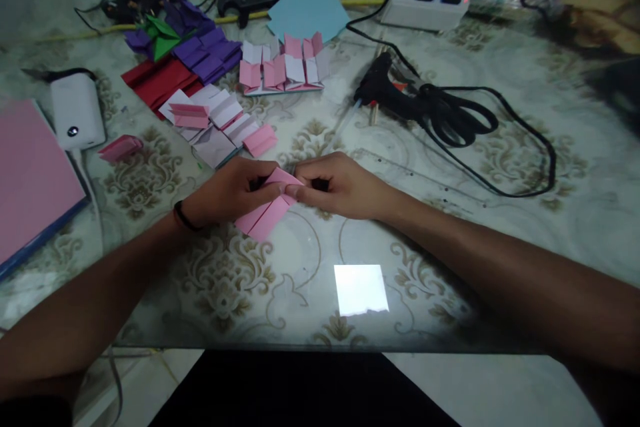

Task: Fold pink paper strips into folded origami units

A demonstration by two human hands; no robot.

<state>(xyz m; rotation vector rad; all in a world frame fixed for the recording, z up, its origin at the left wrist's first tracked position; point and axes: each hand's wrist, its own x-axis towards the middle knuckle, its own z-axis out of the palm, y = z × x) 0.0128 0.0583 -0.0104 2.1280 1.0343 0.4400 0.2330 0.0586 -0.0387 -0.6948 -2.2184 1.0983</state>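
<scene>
A pink sheet of folding paper (265, 217) with crease lines is held just above the table, in front of me. My left hand (233, 190) pinches it from the left, thumb on top. From the right, my right hand (333, 187) grips its upper corner, and the two thumb tips almost meet on the paper. The fingers under the paper are partly hidden. Just beyond my left hand lie folded pink-and-white paper pieces (220, 117), and a small folded pink piece (121, 148) rests farther left.
Black glue gun (385, 90) with coiled cord lies at right, near a clear ruler (420, 173). Behind are blue paper (310, 10), purple folded pieces (207, 57), a red piece (163, 80) and a white power strip (425, 7). White power bank (77, 110) and pink sheets (35, 180) lie left.
</scene>
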